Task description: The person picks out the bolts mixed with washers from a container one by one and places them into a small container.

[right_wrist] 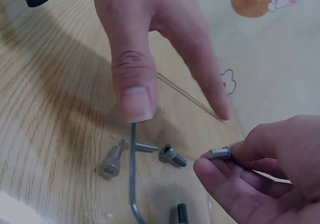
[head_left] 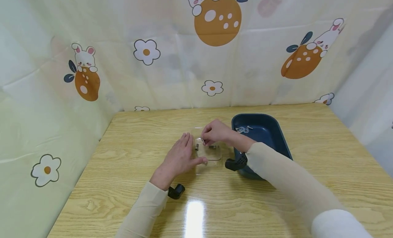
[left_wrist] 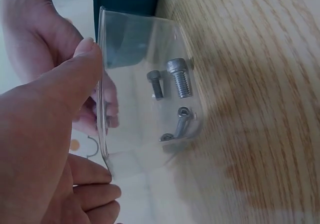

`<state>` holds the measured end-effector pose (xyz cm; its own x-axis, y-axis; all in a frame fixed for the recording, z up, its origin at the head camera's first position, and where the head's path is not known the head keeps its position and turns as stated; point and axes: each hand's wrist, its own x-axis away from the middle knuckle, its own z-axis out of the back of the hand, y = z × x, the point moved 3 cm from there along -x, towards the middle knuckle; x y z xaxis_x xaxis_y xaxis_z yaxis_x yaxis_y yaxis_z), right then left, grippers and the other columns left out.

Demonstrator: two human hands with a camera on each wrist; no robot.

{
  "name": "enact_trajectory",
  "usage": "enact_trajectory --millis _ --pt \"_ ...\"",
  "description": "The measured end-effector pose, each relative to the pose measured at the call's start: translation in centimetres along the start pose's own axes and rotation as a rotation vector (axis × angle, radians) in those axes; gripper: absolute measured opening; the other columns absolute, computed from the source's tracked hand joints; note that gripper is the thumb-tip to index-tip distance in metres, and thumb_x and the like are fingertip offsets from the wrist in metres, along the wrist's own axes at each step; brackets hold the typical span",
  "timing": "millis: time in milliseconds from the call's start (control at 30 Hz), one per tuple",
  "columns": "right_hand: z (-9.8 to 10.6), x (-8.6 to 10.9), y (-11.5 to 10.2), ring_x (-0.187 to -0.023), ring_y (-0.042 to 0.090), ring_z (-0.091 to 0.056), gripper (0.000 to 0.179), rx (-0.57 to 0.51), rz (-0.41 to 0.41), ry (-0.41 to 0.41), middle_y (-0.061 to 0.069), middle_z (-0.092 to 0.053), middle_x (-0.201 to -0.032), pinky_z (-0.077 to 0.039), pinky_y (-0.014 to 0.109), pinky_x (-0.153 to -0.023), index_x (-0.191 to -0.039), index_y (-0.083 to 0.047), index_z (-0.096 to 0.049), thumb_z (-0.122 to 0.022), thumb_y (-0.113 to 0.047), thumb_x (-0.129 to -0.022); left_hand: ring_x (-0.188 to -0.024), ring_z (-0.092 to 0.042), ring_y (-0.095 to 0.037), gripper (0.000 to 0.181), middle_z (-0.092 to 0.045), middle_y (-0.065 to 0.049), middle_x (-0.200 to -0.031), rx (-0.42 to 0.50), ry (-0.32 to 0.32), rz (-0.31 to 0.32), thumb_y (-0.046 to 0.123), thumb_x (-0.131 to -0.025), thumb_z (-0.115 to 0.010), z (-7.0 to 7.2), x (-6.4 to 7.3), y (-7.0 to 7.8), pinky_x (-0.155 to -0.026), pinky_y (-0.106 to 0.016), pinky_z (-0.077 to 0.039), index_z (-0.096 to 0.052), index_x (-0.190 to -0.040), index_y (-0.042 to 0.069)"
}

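Observation:
A clear plastic box [left_wrist: 132, 44] stands on the table with several socket-head bolts [left_wrist: 180, 78] in it. Along its left side lie the straight fingers of my left hand [head_left: 178, 156], and the thumb [right_wrist: 137, 102] is spread across to the near rim. My right hand [head_left: 217, 131] is over the far part of the box. Between its thumb and fingertips it pinches a small metal bolt [right_wrist: 220, 153], whose threaded end points out in the right wrist view. The bolts in the box lie at different angles, on the bottom.
Right of the box is a dark blue bin [head_left: 280, 137], partly under my right forearm. Small metal and pale pieces [head_left: 242, 129] lie at its far left corner. A patterned curtain [head_left: 178, 74] hangs behind the wooden table [head_left: 132, 145]. A black camera [head_left: 176, 191] sits at my left wrist.

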<state>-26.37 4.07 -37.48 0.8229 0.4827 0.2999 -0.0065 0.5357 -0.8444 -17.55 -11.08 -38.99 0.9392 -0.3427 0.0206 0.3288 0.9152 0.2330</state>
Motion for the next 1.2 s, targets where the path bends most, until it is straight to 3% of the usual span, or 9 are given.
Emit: enact_trajectory --millis 433,567,767,967,1200 --pt "-0.4 -0.6 0.2 -0.077 0.024 -0.074 0.018 0.115 -0.008 0.034 0.011 -0.069 -0.08 -0.062 0.038 -0.078 -0.1 0.01 -0.071 -0.058 -0.002 -0.095 -0.153 -0.019 -0.034 0.106 -0.022 -0.024 -0.162 -0.012 -0.001 0.026 0.069 -0.088 -0.055 -0.1 -0.1 -0.1 -0.124 -0.044 -0.023 -0.021 -0.155 -0.006" --pt "-0.6 -0.6 -0.2 -0.071 0.02 -0.072 0.018 0.251 0.022 0.041 0.009 -0.071 -0.076 -0.06 0.029 -0.068 -0.095 0.006 -0.074 -0.059 -0.003 -0.094 -0.152 -0.02 -0.034 0.106 -0.023 -0.025 -0.161 -0.018 0.003 0.022 0.069 -0.088 -0.055 -0.1 -0.1 -0.1 -0.124 -0.044 -0.024 -0.021 -0.155 -0.006" --pt "-1.2 -0.8 -0.6 -0.06 0.016 -0.067 0.019 0.467 0.049 0.06 0.007 -0.071 -0.066 -0.044 0.017 -0.051 -0.086 0.0 -0.077 -0.059 -0.006 -0.091 -0.152 -0.021 -0.035 0.106 -0.024 -0.026 -0.161 -0.019 0.008 0.012 0.068 -0.089 -0.056 -0.1 0.0 -0.2 -0.124 -0.044 -0.024 -0.022 -0.154 -0.007" --pt "-1.3 -0.6 -0.6 -0.068 0.02 -0.072 0.019 0.436 0.025 0.069 0.011 -0.075 -0.077 -0.047 0.018 -0.055 -0.088 0.0 -0.076 -0.059 -0.005 -0.092 -0.151 -0.023 -0.036 0.105 -0.025 -0.026 -0.16 -0.021 0.009 0.014 0.068 -0.089 -0.056 -0.2 0.0 -0.2 -0.123 -0.045 -0.026 -0.023 -0.154 -0.007" --pt "-1.0 -0.5 -0.1 -0.072 0.02 -0.072 0.018 0.245 -0.001 0.04 0.016 -0.074 -0.084 -0.061 0.031 -0.068 -0.094 0.006 -0.074 -0.057 -0.002 -0.093 -0.151 -0.023 -0.036 0.105 -0.026 -0.026 -0.16 -0.042 0.01 0.012 0.07 -0.089 -0.054 -0.3 0.0 -0.2 -0.122 -0.045 -0.027 -0.023 -0.154 -0.007"
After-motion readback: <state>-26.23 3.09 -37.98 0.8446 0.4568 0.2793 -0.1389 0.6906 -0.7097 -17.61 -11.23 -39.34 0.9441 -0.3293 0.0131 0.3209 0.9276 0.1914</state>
